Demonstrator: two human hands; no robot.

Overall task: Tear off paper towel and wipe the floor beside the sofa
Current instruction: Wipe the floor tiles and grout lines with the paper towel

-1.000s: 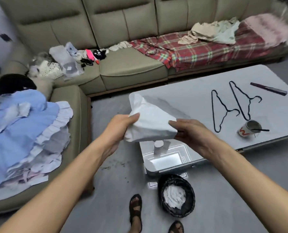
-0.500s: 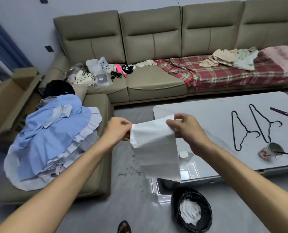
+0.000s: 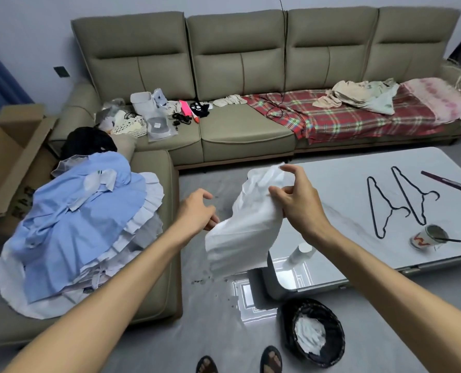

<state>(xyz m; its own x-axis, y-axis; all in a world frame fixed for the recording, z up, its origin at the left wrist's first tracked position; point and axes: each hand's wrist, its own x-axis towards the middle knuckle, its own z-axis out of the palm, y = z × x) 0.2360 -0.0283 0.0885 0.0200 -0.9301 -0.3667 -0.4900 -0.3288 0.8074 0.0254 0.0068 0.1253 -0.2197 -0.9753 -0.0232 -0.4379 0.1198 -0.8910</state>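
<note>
Paper towel (image 3: 247,224): crumpled, in the air over grey floor (image 3: 213,316), between sofa (image 3: 224,130) and table (image 3: 358,184).
Right hand (image 3: 299,200): pinching its upper edge.
Left hand (image 3: 197,211): fingers curled at its lower corner; grip unclear.
Floor: dark specks beside sofa.
Bin (image 3: 331,354): by the feet.

A home living room: a long olive-green leather sofa (image 3: 240,125) strewn with clothes, a plaid blanket (image 3: 345,117), and a white low worktop (image 3: 358,189).
</note>
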